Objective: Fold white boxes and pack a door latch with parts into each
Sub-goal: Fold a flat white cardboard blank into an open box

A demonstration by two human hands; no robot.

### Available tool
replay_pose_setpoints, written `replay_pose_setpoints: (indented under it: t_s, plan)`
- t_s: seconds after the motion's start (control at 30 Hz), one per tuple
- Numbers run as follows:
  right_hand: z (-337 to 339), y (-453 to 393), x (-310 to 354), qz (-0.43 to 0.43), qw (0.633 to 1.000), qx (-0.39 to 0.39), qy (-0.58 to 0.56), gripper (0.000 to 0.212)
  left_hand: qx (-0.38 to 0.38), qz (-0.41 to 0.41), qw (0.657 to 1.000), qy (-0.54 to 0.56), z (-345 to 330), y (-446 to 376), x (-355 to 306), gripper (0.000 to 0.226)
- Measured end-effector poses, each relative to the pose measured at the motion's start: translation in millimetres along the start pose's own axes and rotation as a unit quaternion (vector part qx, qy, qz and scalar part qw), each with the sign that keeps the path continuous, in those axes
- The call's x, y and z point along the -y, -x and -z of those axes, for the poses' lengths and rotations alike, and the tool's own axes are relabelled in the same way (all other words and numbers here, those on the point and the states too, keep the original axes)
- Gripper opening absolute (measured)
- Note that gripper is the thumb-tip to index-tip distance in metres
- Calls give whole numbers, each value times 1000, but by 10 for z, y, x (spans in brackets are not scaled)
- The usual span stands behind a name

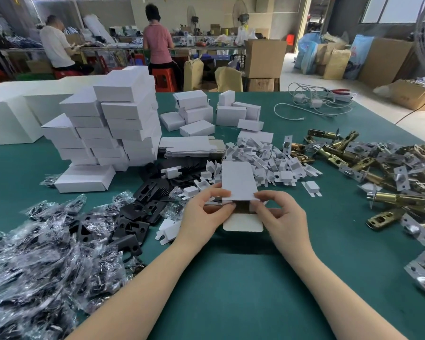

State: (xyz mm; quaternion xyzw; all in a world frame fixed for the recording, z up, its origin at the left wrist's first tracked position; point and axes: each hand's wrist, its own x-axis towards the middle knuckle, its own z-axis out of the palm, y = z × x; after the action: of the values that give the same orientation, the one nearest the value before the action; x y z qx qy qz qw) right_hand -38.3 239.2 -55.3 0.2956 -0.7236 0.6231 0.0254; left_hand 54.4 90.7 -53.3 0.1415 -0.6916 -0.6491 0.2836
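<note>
Box (pixel 238 185) open end half hidden behind fingers of left hand (pixel 204 212) and right hand (pixel 280 217); contents too dark to tell. Bags (pixel 35 261) at 8 o'clock cut off by edge. Latches (pixel 378 168) at 3 o'clock cut off by edge.

Matt white card box (pixel 238 182); brassy metal latches (pixel 378 165); glossy plastic bags (pixel 35 253); green felt-like table (pixel 231 290)

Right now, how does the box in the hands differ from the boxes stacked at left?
The box in the hands is open at its near end, flap out; the stacked boxes are closed. The left hand and right hand grip the held box, while the stacked ones rest on the table. Both are plain white card.
</note>
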Motion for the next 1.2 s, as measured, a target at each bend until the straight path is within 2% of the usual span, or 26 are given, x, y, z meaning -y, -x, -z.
replay_pose_setpoints:
  t_s: [0.1, 0.17, 0.27, 0.37, 0.5, 0.57, 0.73, 0.83, 0.97, 1.0, 1.07, 1.1, 1.2]
  plan:
    - [14, 15, -7, 85, 994, 42, 47, 46, -43, -1, 997, 57, 8, -18, 19, 26]
    - [23, 21, -39, 138, 983, 81, 90, 51, -55, 3, 996, 77, 9, -30, 28, 25]
    - [34, 24, -63, 138, 975, 111, 137, 53, -38, 6, 996, 82, 6, -33, 30, 29]
    - [55, 23, -53, 146, 972, 116, 144, 45, -15, 6, 998, 60, 14, -34, 25, 30]
    - [121, 17, 20, 144, 967, 142, 158, 45, 0, 10, 998, 54, 38, -31, 5, 17]
    - [150, 8, 49, 150, 959, 157, 181, 36, 3, 7, 999, 51, 37, -27, -4, 16]
    - [182, -8, 39, 165, 951, 180, 189, 18, 24, -1, 999, 35, 41, -20, 12, 32]
    - [152, -5, -6, 155, 961, 162, 164, 16, 23, 6, 999, 33, 38, -24, -4, 24]
    - [68, 7, 2, 87, 985, 131, 71, 40, 26, 27, 998, 52, 24, -12, -57, 7]
    - [52, 6, 3, 88, 988, 119, 55, 41, 31, 30, 997, 66, 13, 1, -78, 9]
    - [46, 8, -5, 105, 989, 90, 49, 35, 46, 36, 995, 86, -2, 17, -102, 24]
    - [49, 7, 1, 104, 990, 79, 47, 32, 52, 29, 995, 80, -8, 25, -106, 25]
    - [40, -10, 15, 67, 996, 56, 31, 25, 47, -17, 999, 10, -22, 54, -112, 4]
